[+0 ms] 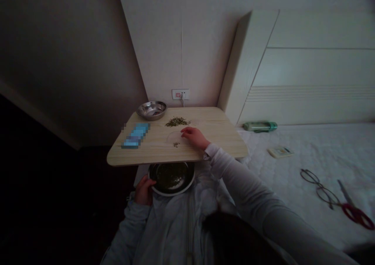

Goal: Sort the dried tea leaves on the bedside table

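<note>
Your L hand grips the rim of the round, shiny, pale-rimmed metal bowl at your lap; hold it level so its dark-green bits don't spill. R hand's over the pale wood-grain tabletop, fingers bent; can't tell if gripping anything. Go gently nr the small brownish-green cluster, w/o brushing the bigger green leafy-looking heap behind.

Home bedroom, white bed right of the fingers of the right hand, panelled headboard beyond and to their right, wall socket straight beyond them
</note>
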`<state>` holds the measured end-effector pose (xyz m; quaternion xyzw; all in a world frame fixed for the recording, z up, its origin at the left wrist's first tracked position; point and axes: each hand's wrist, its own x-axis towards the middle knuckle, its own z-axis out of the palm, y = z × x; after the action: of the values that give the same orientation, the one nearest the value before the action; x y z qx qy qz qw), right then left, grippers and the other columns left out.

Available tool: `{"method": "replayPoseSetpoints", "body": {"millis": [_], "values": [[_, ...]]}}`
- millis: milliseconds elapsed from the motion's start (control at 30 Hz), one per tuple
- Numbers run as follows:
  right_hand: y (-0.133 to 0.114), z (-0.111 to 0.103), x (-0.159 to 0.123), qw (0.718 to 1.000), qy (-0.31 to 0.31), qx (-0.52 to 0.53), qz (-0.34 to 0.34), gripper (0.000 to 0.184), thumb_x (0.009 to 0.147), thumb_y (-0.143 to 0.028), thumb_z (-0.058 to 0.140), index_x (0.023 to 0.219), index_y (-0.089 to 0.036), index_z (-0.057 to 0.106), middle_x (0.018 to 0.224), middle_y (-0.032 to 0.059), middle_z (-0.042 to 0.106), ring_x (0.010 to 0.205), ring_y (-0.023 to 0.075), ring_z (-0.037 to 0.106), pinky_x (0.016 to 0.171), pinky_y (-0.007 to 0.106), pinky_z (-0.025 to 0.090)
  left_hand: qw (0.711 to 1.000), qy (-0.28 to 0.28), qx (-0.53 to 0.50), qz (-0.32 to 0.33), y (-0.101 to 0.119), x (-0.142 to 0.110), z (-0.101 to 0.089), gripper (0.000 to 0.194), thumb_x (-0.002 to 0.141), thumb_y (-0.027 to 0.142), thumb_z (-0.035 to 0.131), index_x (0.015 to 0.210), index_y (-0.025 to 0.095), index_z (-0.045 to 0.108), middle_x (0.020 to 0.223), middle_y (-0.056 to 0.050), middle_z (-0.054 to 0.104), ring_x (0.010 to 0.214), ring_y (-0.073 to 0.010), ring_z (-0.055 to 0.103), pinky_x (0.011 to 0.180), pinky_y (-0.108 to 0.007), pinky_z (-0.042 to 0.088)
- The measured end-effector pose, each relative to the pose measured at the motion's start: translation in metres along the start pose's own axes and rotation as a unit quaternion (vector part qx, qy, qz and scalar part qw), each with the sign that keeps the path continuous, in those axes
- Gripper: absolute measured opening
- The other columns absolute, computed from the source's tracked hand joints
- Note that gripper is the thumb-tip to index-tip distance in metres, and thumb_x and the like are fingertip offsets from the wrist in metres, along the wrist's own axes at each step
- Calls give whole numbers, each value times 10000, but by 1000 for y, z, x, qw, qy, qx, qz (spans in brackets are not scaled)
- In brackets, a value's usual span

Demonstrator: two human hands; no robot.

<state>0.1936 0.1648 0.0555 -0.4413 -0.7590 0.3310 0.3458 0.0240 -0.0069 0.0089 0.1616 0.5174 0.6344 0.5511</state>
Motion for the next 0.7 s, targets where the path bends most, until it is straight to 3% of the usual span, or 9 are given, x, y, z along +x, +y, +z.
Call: {"method": "replayPoseSetpoints", "body": {"millis": [333, 700], "values": [[15, -6, -25, 990, 127, -23, 51, 217, 616, -225, 415, 786, -164, 535, 649, -1, 549, 587, 81, 465, 577, 212, 353, 1000, 5, 5, -8, -5, 9, -8, 171, 403, 94, 522, 563, 151, 537, 481, 48, 551, 463, -97, 487, 481, -213, 353], [12, -2, -35, 995, 98, -10, 13, 213, 619, -225, 412, 787, -163, 528, 610, -16, 531, 564, 74, 452, 573, 207, 349, 1000, 15, 1, 0, -4, 7, -3, 163, 391, 82, 514, 540, 141, 539, 457, 35, 549, 434, -95, 478, 454, -208, 352]]}}
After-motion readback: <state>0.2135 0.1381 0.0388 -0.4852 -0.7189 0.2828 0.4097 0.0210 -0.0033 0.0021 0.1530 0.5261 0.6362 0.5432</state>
